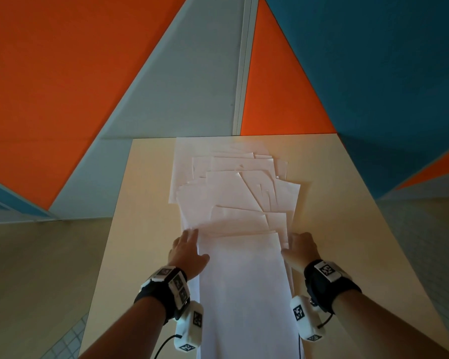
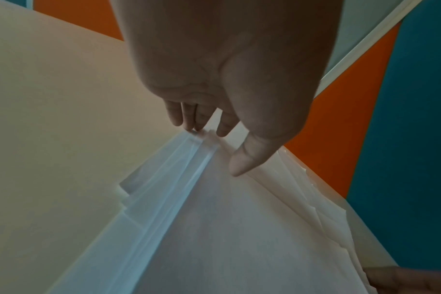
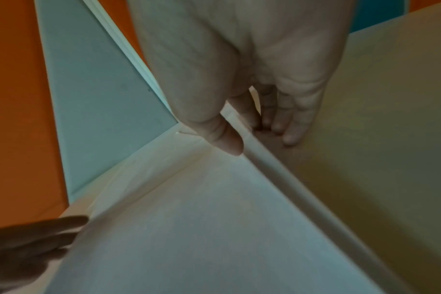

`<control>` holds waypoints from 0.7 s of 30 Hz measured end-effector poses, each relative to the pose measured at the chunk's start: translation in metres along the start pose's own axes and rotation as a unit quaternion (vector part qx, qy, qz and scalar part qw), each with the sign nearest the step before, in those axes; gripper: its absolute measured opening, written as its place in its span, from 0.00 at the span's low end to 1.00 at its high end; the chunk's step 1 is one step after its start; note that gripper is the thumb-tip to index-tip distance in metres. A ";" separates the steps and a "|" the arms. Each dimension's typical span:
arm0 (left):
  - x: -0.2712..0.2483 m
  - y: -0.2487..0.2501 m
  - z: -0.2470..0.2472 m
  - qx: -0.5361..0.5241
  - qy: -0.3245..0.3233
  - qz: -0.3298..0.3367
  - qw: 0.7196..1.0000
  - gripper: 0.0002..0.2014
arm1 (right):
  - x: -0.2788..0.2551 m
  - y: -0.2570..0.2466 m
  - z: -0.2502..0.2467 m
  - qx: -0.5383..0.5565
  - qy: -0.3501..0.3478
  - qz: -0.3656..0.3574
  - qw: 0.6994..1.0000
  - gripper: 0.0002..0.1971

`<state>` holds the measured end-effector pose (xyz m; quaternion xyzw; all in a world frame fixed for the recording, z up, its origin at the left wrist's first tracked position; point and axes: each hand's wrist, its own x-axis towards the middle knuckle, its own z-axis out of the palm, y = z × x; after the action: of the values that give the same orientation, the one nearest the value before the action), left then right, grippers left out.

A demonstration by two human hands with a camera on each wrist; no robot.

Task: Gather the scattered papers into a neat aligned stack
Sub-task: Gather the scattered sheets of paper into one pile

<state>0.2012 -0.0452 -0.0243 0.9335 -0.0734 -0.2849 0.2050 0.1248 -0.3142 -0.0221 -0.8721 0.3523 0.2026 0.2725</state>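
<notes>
A loose heap of white papers [image 1: 239,193] runs down the middle of the pale wooden table [image 1: 145,203], fanned and skewed at the far end. My left hand [image 1: 189,244] stands at the heap's left edge. Its straight fingers [image 2: 196,123] touch the sheet edges and its thumb lies on the top sheet [image 2: 227,228]. My right hand [image 1: 300,244] flanks the right edge. Its thumb [image 3: 229,143] rests on the papers [image 3: 189,228] and its fingers [image 3: 290,131] lie on the table against the edge. Neither hand grips a sheet.
Bare tabletop lies on both sides of the heap. The table's far edge [image 1: 283,136] meets a wall of orange, grey and blue panels [image 1: 62,86]. Floor [image 1: 36,268] drops away left and right of the table.
</notes>
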 end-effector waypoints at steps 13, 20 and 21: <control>-0.005 -0.007 0.001 0.025 -0.049 0.000 0.998 0.37 | -0.011 0.006 0.007 0.084 0.000 -0.037 0.996 0.17; -0.006 -0.010 -0.005 -0.015 -0.024 -0.004 1.000 0.40 | -0.012 0.010 -0.003 0.099 0.011 -0.018 0.995 0.13; -0.006 -0.011 -0.005 -0.016 -0.025 -0.004 1.000 0.40 | -0.012 0.010 -0.004 0.098 0.006 -0.019 0.995 0.14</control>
<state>0.1992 -0.0323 -0.0222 0.9230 -0.0701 -0.3100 0.2168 0.1102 -0.3169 -0.0159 -0.8487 0.3558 0.1565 0.3586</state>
